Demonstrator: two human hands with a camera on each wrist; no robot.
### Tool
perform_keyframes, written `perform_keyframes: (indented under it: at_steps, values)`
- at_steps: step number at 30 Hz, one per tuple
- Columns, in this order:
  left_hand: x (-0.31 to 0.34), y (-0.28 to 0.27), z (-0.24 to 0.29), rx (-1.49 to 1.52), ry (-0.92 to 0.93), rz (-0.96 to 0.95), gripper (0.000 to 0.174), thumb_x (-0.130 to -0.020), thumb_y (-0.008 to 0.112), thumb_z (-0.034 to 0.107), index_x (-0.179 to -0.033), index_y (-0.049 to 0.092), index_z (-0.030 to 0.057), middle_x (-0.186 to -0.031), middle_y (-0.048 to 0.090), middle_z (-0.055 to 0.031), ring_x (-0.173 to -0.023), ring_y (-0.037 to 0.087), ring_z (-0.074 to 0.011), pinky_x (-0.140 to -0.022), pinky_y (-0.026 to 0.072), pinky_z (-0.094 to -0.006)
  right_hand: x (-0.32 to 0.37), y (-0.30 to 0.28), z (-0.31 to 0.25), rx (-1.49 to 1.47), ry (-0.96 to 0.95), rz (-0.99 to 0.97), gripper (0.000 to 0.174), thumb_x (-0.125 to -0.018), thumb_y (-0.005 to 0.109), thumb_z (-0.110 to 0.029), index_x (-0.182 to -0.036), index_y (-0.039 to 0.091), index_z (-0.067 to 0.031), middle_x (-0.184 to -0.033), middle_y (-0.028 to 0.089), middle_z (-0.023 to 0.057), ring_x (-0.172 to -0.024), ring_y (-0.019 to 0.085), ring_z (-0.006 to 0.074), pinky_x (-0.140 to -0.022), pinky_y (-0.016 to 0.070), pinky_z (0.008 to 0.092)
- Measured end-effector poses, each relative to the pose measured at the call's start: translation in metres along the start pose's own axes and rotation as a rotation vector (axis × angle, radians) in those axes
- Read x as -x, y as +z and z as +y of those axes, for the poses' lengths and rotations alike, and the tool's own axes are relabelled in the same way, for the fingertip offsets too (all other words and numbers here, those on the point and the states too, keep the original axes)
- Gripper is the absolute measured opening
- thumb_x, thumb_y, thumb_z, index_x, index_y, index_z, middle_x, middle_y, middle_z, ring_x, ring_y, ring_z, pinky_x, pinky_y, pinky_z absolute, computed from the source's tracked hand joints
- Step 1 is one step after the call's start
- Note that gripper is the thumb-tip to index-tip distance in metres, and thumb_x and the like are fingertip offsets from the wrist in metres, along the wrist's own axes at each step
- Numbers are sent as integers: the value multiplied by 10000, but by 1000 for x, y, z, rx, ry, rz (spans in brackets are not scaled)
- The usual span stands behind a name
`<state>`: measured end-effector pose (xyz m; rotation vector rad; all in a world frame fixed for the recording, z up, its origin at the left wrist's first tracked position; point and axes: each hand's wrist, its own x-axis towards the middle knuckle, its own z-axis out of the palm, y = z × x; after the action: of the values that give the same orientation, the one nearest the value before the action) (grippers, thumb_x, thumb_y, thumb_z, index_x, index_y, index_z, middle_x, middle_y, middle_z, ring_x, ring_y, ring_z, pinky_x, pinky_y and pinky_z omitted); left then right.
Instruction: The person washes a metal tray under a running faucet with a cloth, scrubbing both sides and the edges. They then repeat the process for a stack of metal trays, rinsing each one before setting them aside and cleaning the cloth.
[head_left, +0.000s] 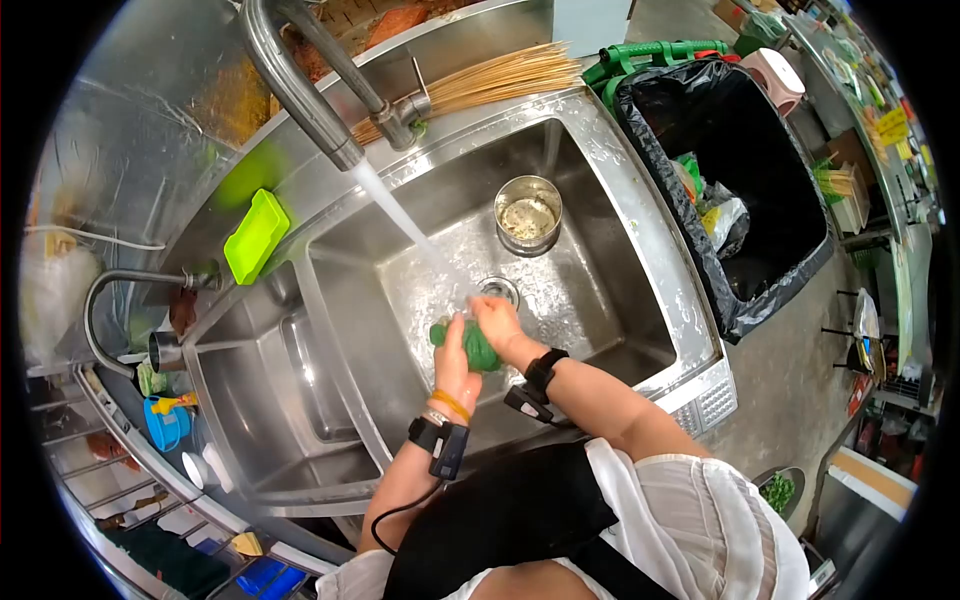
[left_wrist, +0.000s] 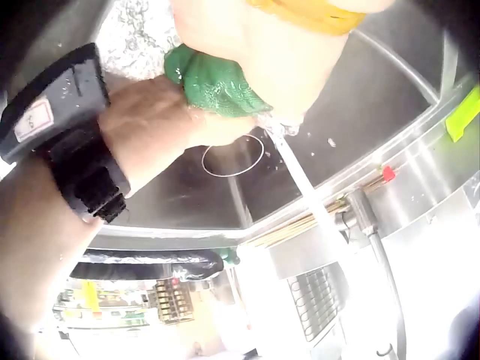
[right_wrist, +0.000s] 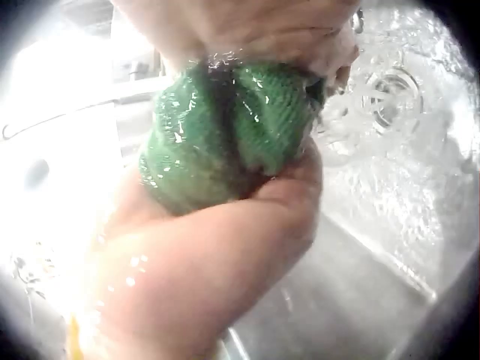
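A wet green cloth (head_left: 480, 346) is squeezed between both hands over the large sink basin. The left hand (head_left: 456, 362), with a yellow band at its wrist, grips the cloth from the left and below. From the other side the right hand (head_left: 502, 328) holds it. In the right wrist view the cloth (right_wrist: 195, 150) bulges in folds between the left hand (right_wrist: 202, 262) and the right hand (right_wrist: 247, 30). Water (head_left: 395, 212) runs from the tap (head_left: 300, 90) towards the hands. Some fingertips are hidden by the cloth and hands.
A metal cup (head_left: 528, 212) stands in the basin behind the drain (head_left: 498, 291). Left lies a second basin (head_left: 270, 385), with a bright green tray (head_left: 257, 237) behind it. Skewers (head_left: 490, 78) lie along the back edge. A black-lined bin (head_left: 720, 290) stands on the right.
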<state>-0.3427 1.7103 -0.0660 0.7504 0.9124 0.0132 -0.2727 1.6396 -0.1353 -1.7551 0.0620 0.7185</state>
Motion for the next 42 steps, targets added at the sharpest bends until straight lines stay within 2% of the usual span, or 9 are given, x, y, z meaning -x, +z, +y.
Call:
perform_keyframes:
  at_steps: [2, 8, 14, 17, 19, 25, 26, 37, 42]
  values:
    - [3, -13, -6, 108, 10, -7, 284, -964, 573, 399, -1101, 574, 150, -1074, 637, -24, -1000, 630, -186, -876, 520, -387, -1, 11, 17, -207, 127, -25, 336, -971, 469, -317, -1043, 642, -38, -982, 639, 204, -979, 600, 386, -868, 471, 423]
    - [8, -38, 37, 270, 87, -24, 357, -1019, 439, 399, -1201, 560, 117, -1136, 632, -59, -1086, 598, -231, -956, 486, -426, 70, -40, -46, 238, -762, -137, 380, -943, 506, -189, -1294, 506, -43, -1338, 508, 183, -1231, 473, 383, -1016, 393, 440]
    - [52, 2, 35, 101, 383, -147, 348, -1009, 466, 389, -1156, 635, 121, -1374, 497, -101, -1226, 503, -261, -1055, 397, -426, 59, -30, -41, 562, -642, -159, 454, -897, 528, -193, -1335, 501, -79, -1366, 500, 171, -1269, 456, 365, -1075, 357, 433]
    - [47, 4, 4, -1181, 966, -3, 220, -962, 564, 260, -1094, 674, 122, -1389, 478, -123, -1236, 493, -272, -1071, 362, -420, 43, -7, -28, 1133, -721, -351, 450, -922, 487, -240, -1350, 497, -102, -1398, 488, 140, -1314, 430, 321, -1116, 315, 424]
    - [32, 3, 5, -1132, 977, -1, 162, -894, 618, 119, -1033, 701, 110, -1307, 551, -127, -1232, 496, -288, -1066, 345, -422, 33, 8, 17, 2058, -1084, 141, 475, -935, 453, -276, -1377, 461, -102, -1433, 457, 113, -1362, 378, 288, -1139, 278, 433]
    - [-13, -9, 19, -1008, 644, -91, 141, -893, 592, 76, -980, 702, 60, -1142, 633, -130, -1150, 547, -293, -985, 412, -358, 74, -14, -56, 1171, -404, -690, 379, -875, 518, -210, -1214, 608, -65, -1238, 603, 133, -1202, 526, 305, -1065, 352, 480]
    - [-14, -8, 22, -1021, 622, -83, 145, -903, 580, 77, -984, 698, 52, -1087, 637, -132, -1129, 546, -293, -971, 421, -334, 80, -15, -32, 1507, -945, -460, 304, -839, 563, -206, -1100, 669, -91, -1131, 654, 100, -1069, 595, 274, -984, 420, 469]
    - [14, 27, 7, -1409, 596, -728, 165, -849, 595, 165, -937, 720, 103, -975, 647, -94, -1014, 569, -316, -896, 463, -394, 62, -31, 20, 1466, -759, -912, 289, -815, 573, -147, -1074, 693, -106, -1157, 657, 99, -1101, 595, 253, -946, 444, 425]
    - [-28, -1, 4, -1712, 513, -408, 275, -902, 600, 260, -1077, 668, 60, -1032, 667, -97, -977, 613, -322, -876, 485, -423, 67, -45, 3, 1533, -1258, -778, 246, -785, 574, -154, -951, 709, -33, -1103, 665, 108, -1063, 612, 260, -945, 447, 421]
